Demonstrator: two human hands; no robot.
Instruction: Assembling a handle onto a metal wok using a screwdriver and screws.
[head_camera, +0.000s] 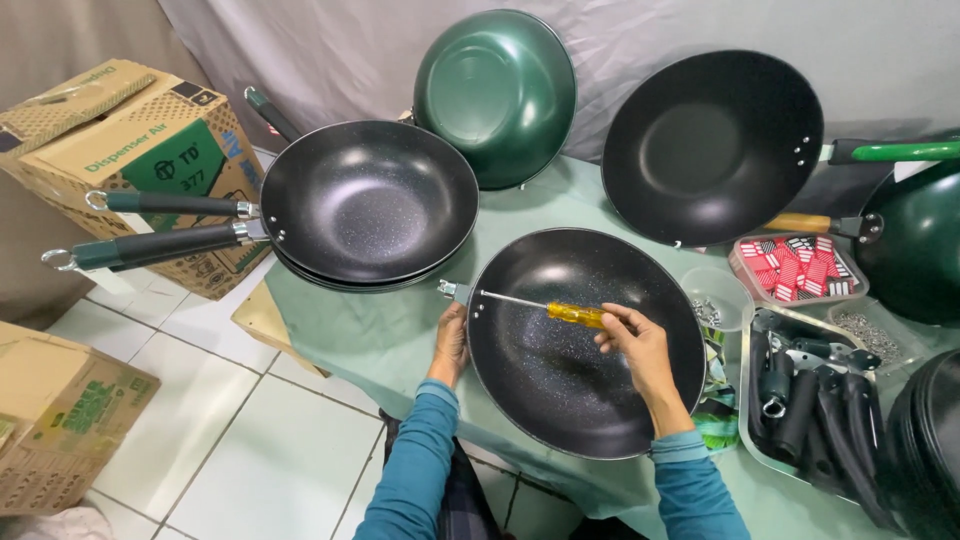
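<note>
right hand (640, 340) clamped on yellow-handled screwdriver (575, 314), tip at the metal bracket (455, 291) on the wok's (585, 345) far-left rim. left hand (452, 345) grips that rim at table centre. judgement: keep the shaft in line with the screw. stacked woks (368, 205) far left; tray of handles (815, 415) right.

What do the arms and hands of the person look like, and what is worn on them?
Both arms are covered by long teal-blue sleeves of plain knitted-looking fabric, ending in snug cuffs at the wrists. The left hand and the right hand are bare: no gloves, and no rings, watch or bracelet can be seen. The sleeves carry no visible pattern or print.
</note>
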